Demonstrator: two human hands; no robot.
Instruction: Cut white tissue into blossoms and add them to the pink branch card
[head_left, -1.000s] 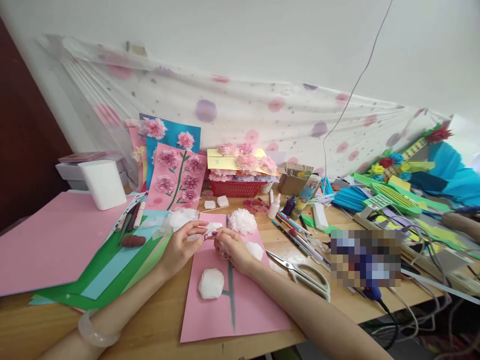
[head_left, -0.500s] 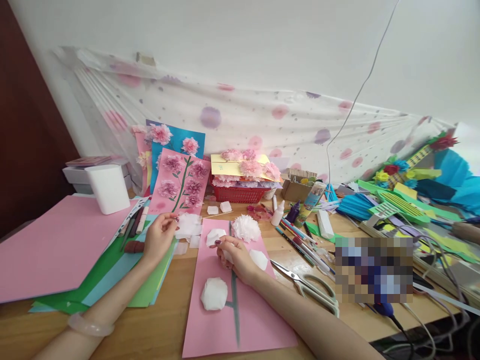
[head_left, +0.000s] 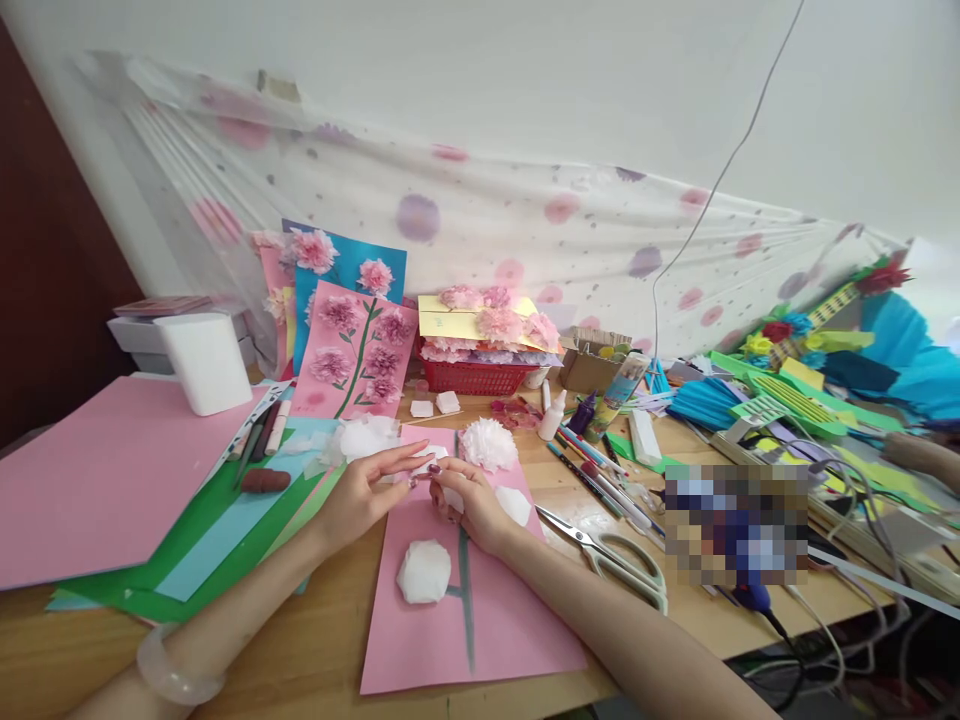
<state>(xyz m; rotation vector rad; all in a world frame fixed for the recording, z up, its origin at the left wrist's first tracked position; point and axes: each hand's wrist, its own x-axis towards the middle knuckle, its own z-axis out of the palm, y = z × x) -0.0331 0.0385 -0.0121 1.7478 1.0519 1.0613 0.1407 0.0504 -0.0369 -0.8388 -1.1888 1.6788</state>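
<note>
My left hand (head_left: 367, 500) and my right hand (head_left: 472, 500) meet above the upper part of a pink sheet (head_left: 525, 640). Both are closed at the fingertips, thumbs against fingers; what they pinch is too small and covered to make out. Behind them, a white paper piece (head_left: 433, 458) is partly hidden. On the sheet are a fluffy white paper flower (head_left: 488, 444), a flat white tissue-paper round (head_left: 424, 572) and another white piece (head_left: 514, 505) beside my right hand. A dark stem line (head_left: 465, 600) runs down the sheet. Loose white tissue paper (head_left: 364, 437) lies beyond my left hand.
Scissors (head_left: 607, 555) lie right of the sheet, near pens (head_left: 592, 485) and a white glue bottle (head_left: 553, 415). Coloured papers (head_left: 112, 480) and a white bin (head_left: 206, 365) stand left. Behind is a red basket (head_left: 476, 378). Another person's hand (head_left: 919, 455) shows far right.
My left hand has moved right, from beside the tissue paper to my right hand's fingertips. The tissue paper there lies differently, shifted left. My right hand stays over the sheet.
</note>
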